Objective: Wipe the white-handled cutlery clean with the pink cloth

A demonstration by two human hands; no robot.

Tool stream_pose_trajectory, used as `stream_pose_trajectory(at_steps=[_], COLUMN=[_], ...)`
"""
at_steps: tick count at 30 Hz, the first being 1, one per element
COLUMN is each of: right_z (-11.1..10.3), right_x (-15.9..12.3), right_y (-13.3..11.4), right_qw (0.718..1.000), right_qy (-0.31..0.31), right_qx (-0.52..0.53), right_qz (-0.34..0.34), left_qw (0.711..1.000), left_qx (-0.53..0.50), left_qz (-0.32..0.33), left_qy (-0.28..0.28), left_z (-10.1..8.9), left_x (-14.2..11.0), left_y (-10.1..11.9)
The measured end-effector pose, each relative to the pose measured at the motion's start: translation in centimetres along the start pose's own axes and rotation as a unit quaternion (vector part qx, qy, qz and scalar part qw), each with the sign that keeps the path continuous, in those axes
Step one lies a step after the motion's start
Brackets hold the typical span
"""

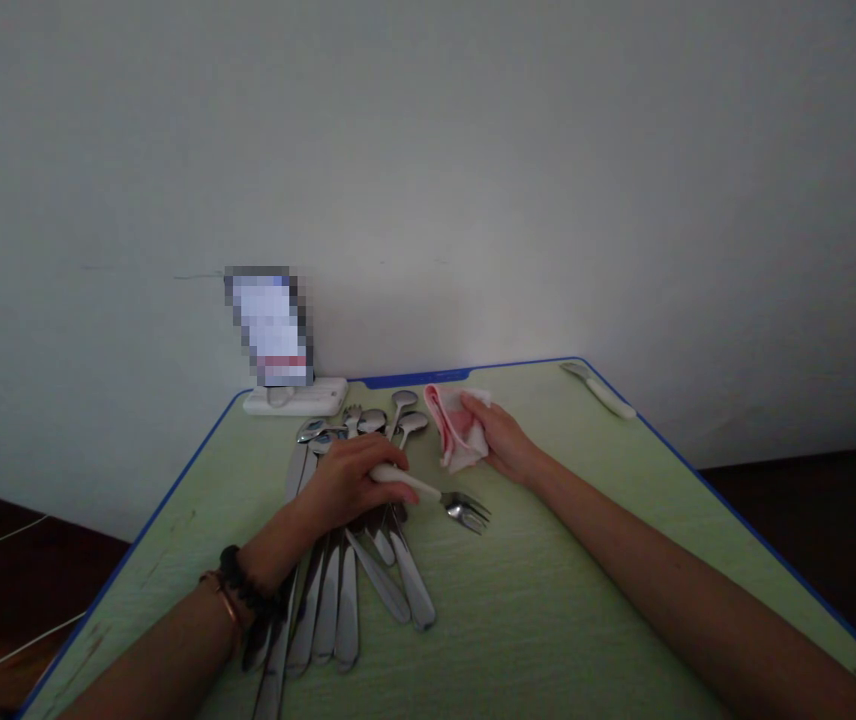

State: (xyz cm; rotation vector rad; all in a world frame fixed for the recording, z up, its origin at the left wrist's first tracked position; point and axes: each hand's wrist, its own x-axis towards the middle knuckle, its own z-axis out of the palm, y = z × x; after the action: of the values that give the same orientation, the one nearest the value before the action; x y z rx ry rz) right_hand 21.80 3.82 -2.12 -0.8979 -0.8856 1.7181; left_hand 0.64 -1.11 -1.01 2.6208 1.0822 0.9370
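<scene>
My left hand (359, 478) is closed around the white handle of a fork (464, 508), whose metal tines point right, over the table. Under and around that hand lies a spread of metal cutlery (338, 600), with several spoons (411, 422) at the far end and handles fanned toward me. The left hand and wrist hide part of this pile. To the right, my right hand (499, 435) grips a folded pink and white cloth (458, 430), held apart from the fork.
A blurred phone (270, 330) leans upright on a white block (297, 397) at the table's back left. Another white-handled utensil (599, 388) lies near the back right corner. The green table (533, 620) has a blue edge and meets a pale wall (518, 180).
</scene>
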Motion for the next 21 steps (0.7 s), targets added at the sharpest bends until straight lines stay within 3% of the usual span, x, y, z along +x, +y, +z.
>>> stream_pose_trajectory(at_steps=[6, 10, 15, 21], right_z=[0.2, -0.1, -0.6, -0.5], right_x=[0.1, 0.6, 1.2, 0.9], right_y=[0.2, 0.1, -0.2, -0.3], right_qw=[1.0, 0.994, 0.983, 0.989], right_qy=[0.02, 0.058, 0.067, 0.047], right_qx=[0.0, 0.074, 0.166, 0.135], right_qz=[-0.01, -0.047, -0.041, -0.031], left_qw=[0.998, 0.996, 0.997, 0.997], left_qx=[0.022, 0.058, 0.064, 0.058], left_qz=[-0.022, -0.029, 0.015, 0.03], left_qy=[-0.056, -0.06, -0.042, 0.035], left_z=[0.3, 0.5, 0.6, 0.5], left_x=[0.0, 0.1, 0.1, -0.1], left_y=[0.2, 0.3, 0.2, 0.0])
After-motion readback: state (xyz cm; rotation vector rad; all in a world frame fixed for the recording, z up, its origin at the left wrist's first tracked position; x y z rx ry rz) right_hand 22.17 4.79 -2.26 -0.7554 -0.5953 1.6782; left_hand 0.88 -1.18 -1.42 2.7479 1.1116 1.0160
